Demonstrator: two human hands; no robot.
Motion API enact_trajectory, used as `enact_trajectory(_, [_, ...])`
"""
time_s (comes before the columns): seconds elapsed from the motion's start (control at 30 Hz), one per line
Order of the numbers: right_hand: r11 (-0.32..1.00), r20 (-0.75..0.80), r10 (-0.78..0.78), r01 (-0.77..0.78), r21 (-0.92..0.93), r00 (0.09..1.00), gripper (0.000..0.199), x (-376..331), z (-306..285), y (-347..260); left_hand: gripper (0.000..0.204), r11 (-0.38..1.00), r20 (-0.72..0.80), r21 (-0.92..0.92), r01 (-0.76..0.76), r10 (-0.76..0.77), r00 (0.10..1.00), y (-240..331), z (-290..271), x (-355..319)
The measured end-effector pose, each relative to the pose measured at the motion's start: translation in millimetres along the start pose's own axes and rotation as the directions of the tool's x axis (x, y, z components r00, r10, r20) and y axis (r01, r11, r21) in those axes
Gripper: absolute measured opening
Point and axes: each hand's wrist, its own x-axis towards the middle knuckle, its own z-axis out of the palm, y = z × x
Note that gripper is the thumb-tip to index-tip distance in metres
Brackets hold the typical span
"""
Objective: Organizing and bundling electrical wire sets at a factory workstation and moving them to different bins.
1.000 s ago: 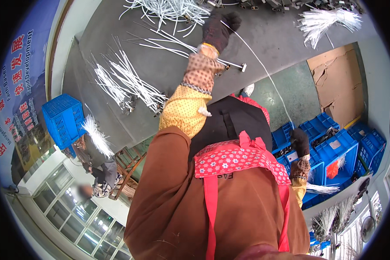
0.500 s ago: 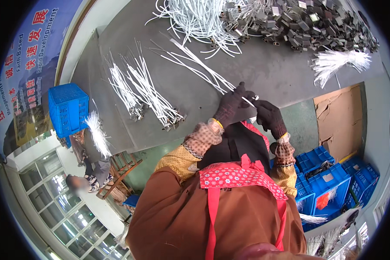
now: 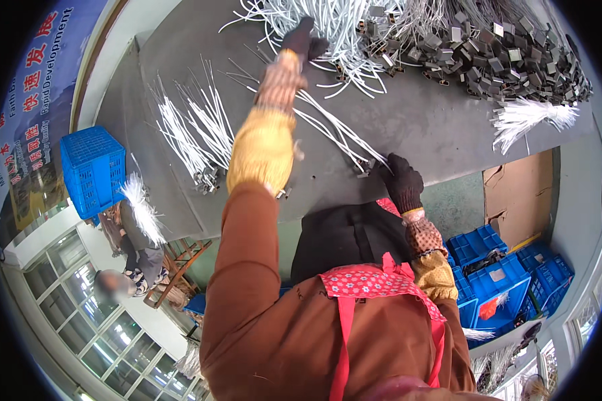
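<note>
My left hand [image 3: 302, 40], in a dark glove, is stretched far across the grey table [image 3: 435, 127] into a loose pile of white wires [image 3: 341, 23]. Its fingers are curled among the wires, and the grip itself is hidden. My right hand [image 3: 401, 182], also gloved, rests at the table's near edge. It pinches the metal-tipped ends of a bundle of white wires [image 3: 334, 134], which runs diagonally away from it under my left forearm.
A heap of grey metal parts [image 3: 508, 53] fills the far right of the table, with a white wire tuft [image 3: 528, 117] beside it. More wire bundles [image 3: 194, 134] lie at the left. A blue crate [image 3: 93, 170], a cardboard box [image 3: 522, 194], blue bins [image 3: 502, 274] and a seated person [image 3: 130, 240] surround the table.
Half a second ago both hands were together at the wire ends near the table edge. My left hand has since reached out to the far wire pile, and my right hand stays at the bundle.
</note>
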Motion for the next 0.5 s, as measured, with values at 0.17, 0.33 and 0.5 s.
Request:
enact_trajectory(0.17, [0.999,-0.055,-0.021,0.023,0.033,0.998,0.04,-12,-33,-33,0.05,0.965,0.229,0.243,-0.1,0.043,0.973,13,-42,72])
enact_trajectory(0.33, [0.958,-0.221,0.15,-0.086,0.275,0.964,0.044,52,-46,-13,0.032,0.932,0.378,0.167,-0.32,0.24,0.894,13,-49,-12])
enact_trajectory(0.5, [0.894,-0.343,0.261,-0.091,0.44,0.903,0.051,139,-84,-68,0.051,0.992,0.557,-0.127,0.005,0.068,0.828,23,-57,-158])
